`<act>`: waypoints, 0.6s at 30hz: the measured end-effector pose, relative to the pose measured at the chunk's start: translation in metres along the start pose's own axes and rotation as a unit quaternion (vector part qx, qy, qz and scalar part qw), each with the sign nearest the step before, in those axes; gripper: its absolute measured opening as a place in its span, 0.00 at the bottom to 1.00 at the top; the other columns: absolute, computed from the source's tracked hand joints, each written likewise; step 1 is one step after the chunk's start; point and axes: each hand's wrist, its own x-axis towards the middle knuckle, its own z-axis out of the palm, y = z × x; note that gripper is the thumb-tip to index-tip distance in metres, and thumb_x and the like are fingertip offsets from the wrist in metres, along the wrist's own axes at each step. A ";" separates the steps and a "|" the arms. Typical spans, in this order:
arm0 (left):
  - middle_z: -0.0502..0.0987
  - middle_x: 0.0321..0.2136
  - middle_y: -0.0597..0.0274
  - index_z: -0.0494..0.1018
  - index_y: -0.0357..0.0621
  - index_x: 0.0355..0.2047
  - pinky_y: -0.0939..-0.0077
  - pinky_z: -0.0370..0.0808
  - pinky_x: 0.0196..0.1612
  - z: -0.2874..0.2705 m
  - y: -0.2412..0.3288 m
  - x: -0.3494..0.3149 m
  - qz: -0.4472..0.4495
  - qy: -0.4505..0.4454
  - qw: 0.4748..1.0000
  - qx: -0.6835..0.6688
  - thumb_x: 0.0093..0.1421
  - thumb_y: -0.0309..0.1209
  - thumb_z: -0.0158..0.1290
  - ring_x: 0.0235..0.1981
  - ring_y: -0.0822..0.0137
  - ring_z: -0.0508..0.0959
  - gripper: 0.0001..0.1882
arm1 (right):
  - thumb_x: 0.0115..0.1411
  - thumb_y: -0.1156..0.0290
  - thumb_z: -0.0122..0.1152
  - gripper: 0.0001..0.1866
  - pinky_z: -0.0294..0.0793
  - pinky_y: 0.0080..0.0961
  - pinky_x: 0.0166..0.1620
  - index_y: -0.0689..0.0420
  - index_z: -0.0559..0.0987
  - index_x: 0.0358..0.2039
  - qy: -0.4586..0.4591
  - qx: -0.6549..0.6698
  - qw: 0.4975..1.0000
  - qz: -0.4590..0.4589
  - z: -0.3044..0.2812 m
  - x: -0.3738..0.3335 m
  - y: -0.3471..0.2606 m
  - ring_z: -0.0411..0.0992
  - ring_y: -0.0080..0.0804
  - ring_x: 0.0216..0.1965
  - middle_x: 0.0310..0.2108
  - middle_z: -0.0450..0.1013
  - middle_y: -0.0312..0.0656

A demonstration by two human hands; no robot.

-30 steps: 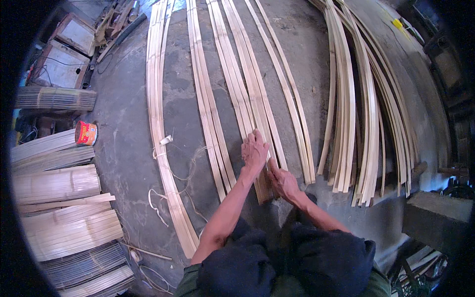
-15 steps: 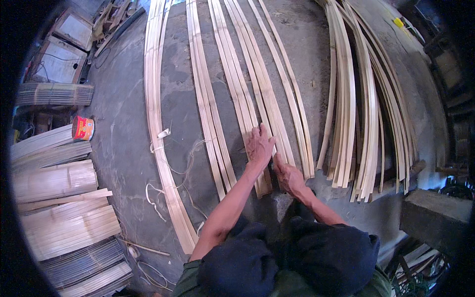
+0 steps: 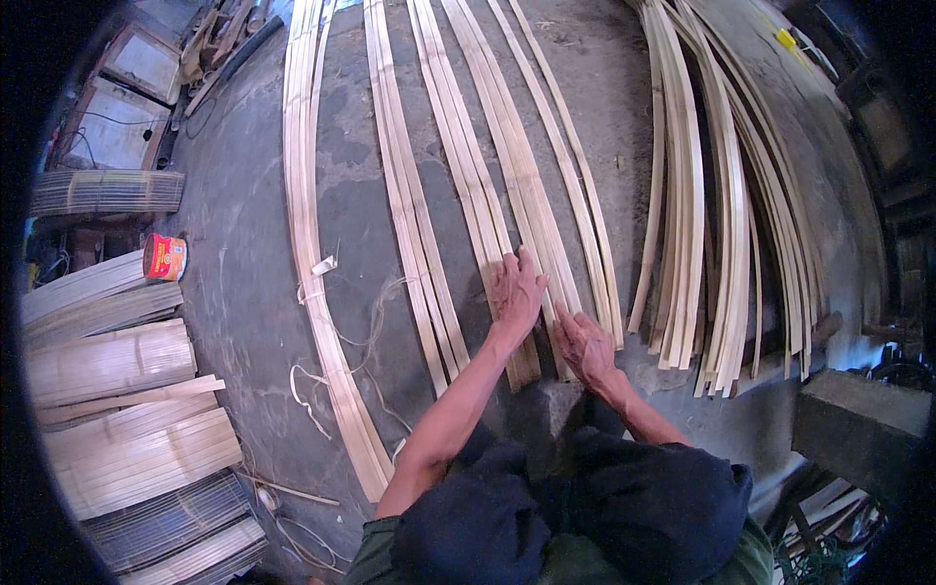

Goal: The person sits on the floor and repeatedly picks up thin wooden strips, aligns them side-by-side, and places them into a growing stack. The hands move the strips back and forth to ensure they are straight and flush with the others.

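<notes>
Long pale bamboo strips (image 3: 526,175) lie side by side on the grey concrete floor (image 3: 244,292), running away from me. My left hand (image 3: 515,289) lies flat on the middle group of strips, fingers spread, pressing near their close ends. Just to its right, my right hand (image 3: 583,343) rests palm down on the neighbouring strips, fingers apart. Neither hand grips anything. More groups of strips (image 3: 414,214) lie to the left, and one long bundle (image 3: 310,224) lies further left.
A big pile of curved bamboo strips (image 3: 721,214) lies at the right. Woven bamboo mats and stacked slats (image 3: 117,409) fill the left edge, with a small red can (image 3: 164,257) beside them. Loose string (image 3: 322,322) lies on the floor. A concrete block (image 3: 858,429) stands at lower right.
Both hands have stayed pressed on the strips. The view has shifted slightly and my left hand has slid a little further up the strips.
</notes>
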 end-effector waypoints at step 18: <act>0.49 0.69 0.43 0.51 0.35 0.67 0.51 0.41 0.71 0.019 -0.014 0.049 0.145 -0.018 0.986 0.075 0.66 0.44 0.44 0.70 0.50 0.49 0.36 | 0.69 0.65 0.41 0.27 0.47 0.44 0.70 0.66 0.59 0.64 0.148 -0.074 0.982 -0.094 0.051 0.023 0.025 0.49 0.56 0.69 0.67 0.53 0.58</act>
